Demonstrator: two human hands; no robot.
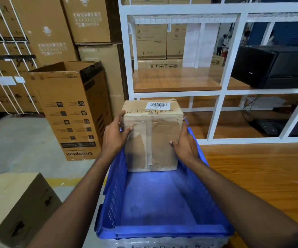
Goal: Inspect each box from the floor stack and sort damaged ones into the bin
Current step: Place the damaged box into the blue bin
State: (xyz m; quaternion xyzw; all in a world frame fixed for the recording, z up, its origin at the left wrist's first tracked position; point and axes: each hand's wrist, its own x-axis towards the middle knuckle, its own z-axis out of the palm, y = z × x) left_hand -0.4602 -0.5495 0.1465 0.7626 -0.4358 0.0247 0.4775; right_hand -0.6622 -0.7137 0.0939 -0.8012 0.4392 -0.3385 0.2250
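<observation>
While we hold it from both sides, our left grip clamps the crumpled taped box, thumb on its front; box stands upright at far end of blue bin; right grip clamps the other side; bin sits on tabletop.

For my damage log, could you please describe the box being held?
Find the blue bin by the wooden table. The left hand and right hand hold a small cardboard box at its far end. Its wrinkled tape and barcode label set it apart.
</observation>
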